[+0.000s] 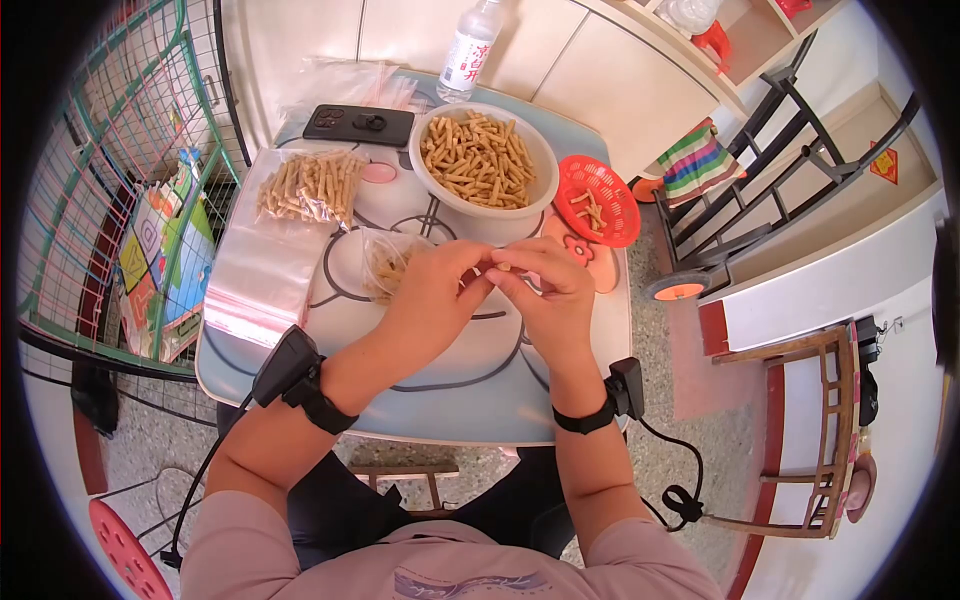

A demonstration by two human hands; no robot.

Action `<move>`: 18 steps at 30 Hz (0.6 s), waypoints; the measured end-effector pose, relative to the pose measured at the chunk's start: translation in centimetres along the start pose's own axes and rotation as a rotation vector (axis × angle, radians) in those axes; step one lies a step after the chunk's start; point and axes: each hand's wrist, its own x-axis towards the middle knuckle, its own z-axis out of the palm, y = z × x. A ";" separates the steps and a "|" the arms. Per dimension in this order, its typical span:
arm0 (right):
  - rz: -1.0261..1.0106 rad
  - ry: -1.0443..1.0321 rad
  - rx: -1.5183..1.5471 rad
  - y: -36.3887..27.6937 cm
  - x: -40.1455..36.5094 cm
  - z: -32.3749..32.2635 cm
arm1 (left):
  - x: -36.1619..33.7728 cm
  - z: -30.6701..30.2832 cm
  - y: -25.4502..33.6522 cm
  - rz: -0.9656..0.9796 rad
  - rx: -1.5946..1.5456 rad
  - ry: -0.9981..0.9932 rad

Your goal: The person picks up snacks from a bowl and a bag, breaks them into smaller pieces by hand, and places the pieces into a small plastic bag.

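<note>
My left hand (440, 287) and my right hand (548, 290) meet over the middle of the table, fingertips touching. The thumb and forefinger of my right hand pinch a small tan stick piece (503, 267), mostly hidden by the fingers. My left fingers are also pinched together, and what lies in them is hidden. Just beyond my left hand is a clear plastic bag (378, 256) with some tan sticks in it. A white bowl (548, 180) heaped with short tan sticks (478, 160) stands past both hands. To its right, a red plastic basket (622, 205) holds several sticks.
A filled bag of sticks (312, 187) lies on a stack of clear bags (258, 270) at left. Behind are a black phone (358, 125), more plastic bags (345, 85) and a water bottle (468, 55). A wire cage (120, 200) borders the table (420, 415) on the left.
</note>
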 end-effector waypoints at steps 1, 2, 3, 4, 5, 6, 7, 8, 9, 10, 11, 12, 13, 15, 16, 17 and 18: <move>-0.010 -0.003 -0.008 0.1 0.0 0.0 | 0.0 0.0 0.0 -0.005 -0.005 -0.001; -0.021 -0.006 -0.015 0.2 0.0 -0.1 | 0.0 0.0 -0.1 -0.009 -0.011 -0.002; -0.018 -0.005 0.017 0.3 0.0 -0.1 | 0.1 0.1 -0.1 -0.012 -0.016 -0.003; -0.017 -0.004 0.048 0.3 0.1 -0.2 | 0.1 0.2 -0.2 -0.043 -0.055 0.006; -0.018 0.000 0.079 0.3 0.2 -0.3 | 0.1 0.3 -0.2 -0.072 -0.094 0.013; 0.017 0.002 0.118 0.4 0.3 -0.7 | 0.2 0.4 -0.2 -0.101 -0.134 0.018; 0.053 0.002 0.158 0.7 0.4 -1.2 | 0.3 0.5 -0.3 -0.083 -0.174 0.032; 0.091 0.001 0.199 0.9 0.5 -1.7 | 0.2 0.5 -0.5 -0.067 -0.214 0.048; 0.140 -0.030 0.225 1.2 0.5 -2.2 | 0.2 0.5 -0.6 -0.053 -0.254 0.065; 0.189 -0.062 0.251 1.5 0.4 -2.7 | 0.1 0.5 -0.5 -0.028 -0.254 0.059; 0.240 -0.094 0.277 1.7 0.3 -2.9 | 0.1 0.4 -0.4 -0.004 -0.253 0.052; 0.260 -0.111 0.318 1.6 0.2 -2.9 | 0.0 0.4 -0.3 0.019 -0.255 0.044; 0.281 -0.127 0.359 1.6 0.1 -2.7 | -0.1 0.4 -0.2 0.045 -0.241 0.045; 0.304 -0.161 0.393 1.6 0.0 -2.6 | -0.3 0.3 0.1 0.098 -0.210 0.051; 0.307 -0.177 0.387 1.7 -0.1 -2.5 | -0.3 0.4 0.1 0.111 -0.211 0.053; 0.310 -0.193 0.380 1.7 -0.1 -2.5 | -0.3 0.5 0.0 0.123 -0.212 0.056; 0.308 -0.191 0.381 1.7 -0.1 -2.4 | -0.3 0.5 0.0 0.136 -0.213 0.058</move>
